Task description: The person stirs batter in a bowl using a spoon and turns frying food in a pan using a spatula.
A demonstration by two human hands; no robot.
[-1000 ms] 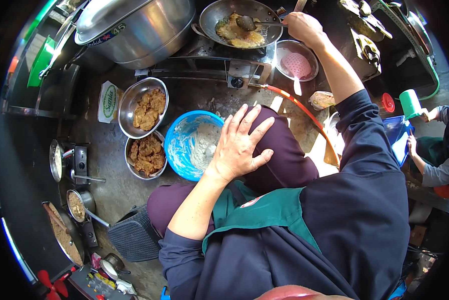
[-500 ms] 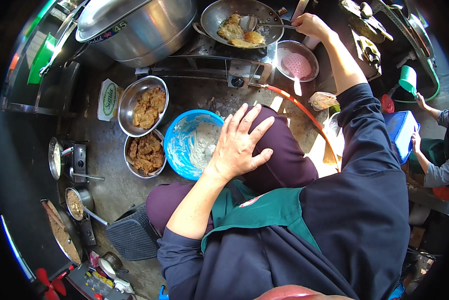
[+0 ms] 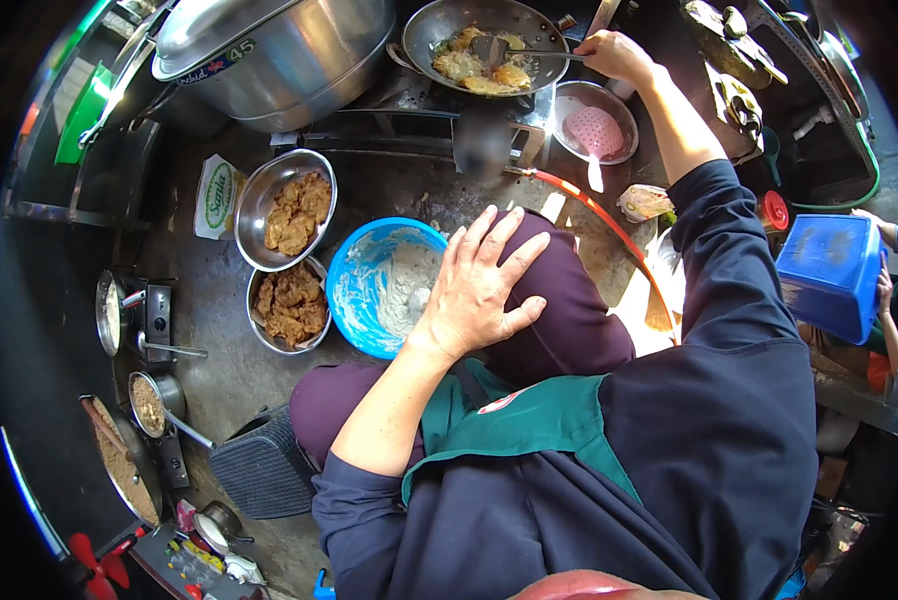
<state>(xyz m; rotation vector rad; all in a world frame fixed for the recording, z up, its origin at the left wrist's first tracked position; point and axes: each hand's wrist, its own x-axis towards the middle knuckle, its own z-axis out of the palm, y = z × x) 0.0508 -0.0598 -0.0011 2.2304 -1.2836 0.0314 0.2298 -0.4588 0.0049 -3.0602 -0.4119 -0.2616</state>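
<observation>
My right hand (image 3: 617, 57) is closed around the handle of a metal spatula (image 3: 491, 50). The spatula's blade sits in the wok (image 3: 431, 30) on the stove, among pale golden frying fritters (image 3: 461, 67). My left hand (image 3: 484, 285) rests on my raised knee, fingers spread, holding nothing. Just left of it is a blue bowl (image 3: 354, 335) smeared with white batter (image 3: 406, 283), partly hidden behind my wrist. Farther left are two metal bowls with browned fried pieces: the upper bowl (image 3: 254, 205) overlaps the lower bowl (image 3: 287, 347).
A large steel pot (image 3: 319, 65) stands left of the wok. A pink strainer (image 3: 595, 135) lies in a metal basin; an orange hose (image 3: 609, 225) runs from the stove. At right, another person's hands hold a blue tub (image 3: 834, 270). Pans and small burners (image 3: 159, 318) line the left.
The spatula blade has shifted slightly left and tilted more upright in the wok. At right, the other person has raised and tipped the blue tub and released the green dipper. My left hand stays put.
</observation>
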